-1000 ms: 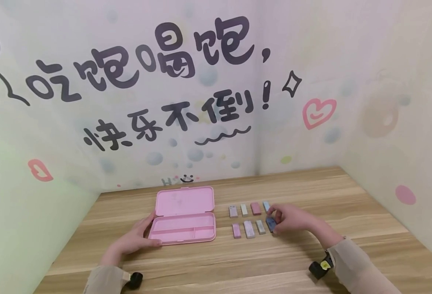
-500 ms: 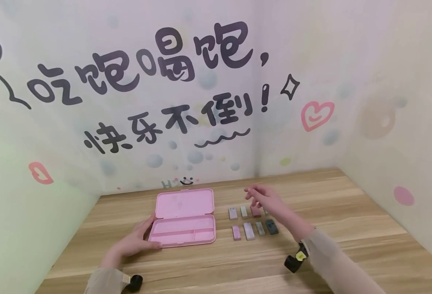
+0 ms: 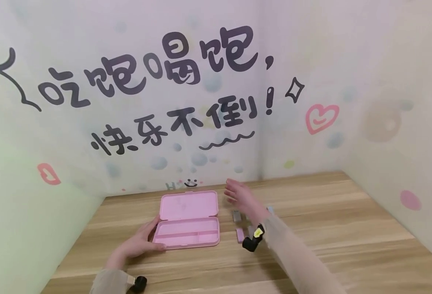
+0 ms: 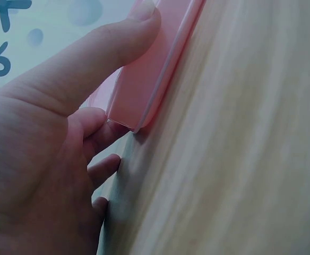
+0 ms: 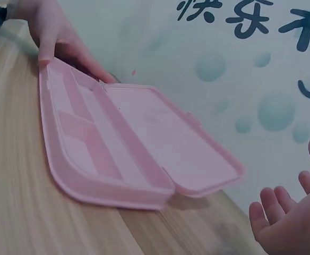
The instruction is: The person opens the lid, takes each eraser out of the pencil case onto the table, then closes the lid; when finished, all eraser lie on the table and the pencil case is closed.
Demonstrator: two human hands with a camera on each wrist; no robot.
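A pink pencil case (image 3: 186,234) lies unfolded on the table, its lid flat at the back. Its divided tray (image 5: 72,119) has nothing in it. My left hand (image 3: 139,242) holds the case's left end, thumb at the front corner and fingers on the side. In the left wrist view, that thumb (image 4: 128,40) lies along the pink wall. My right hand (image 3: 243,199) is raised right of the lid, fingers extended and holding nothing. Under the right arm, a grey eraser (image 3: 237,217), a pink eraser (image 3: 240,235) and a light blue one (image 3: 270,210) peek out; others are hidden.
The wood-grain table (image 3: 333,228) extends right and forward. A printed wall (image 3: 201,122) rises along its back edge, with side walls left and right. Small black cameras (image 3: 251,243) are strapped to both wrists.
My right hand has left the dark blue eraser at the front right, lifted, and swept left over the erasers towards the lid. The left hand stays on the case.
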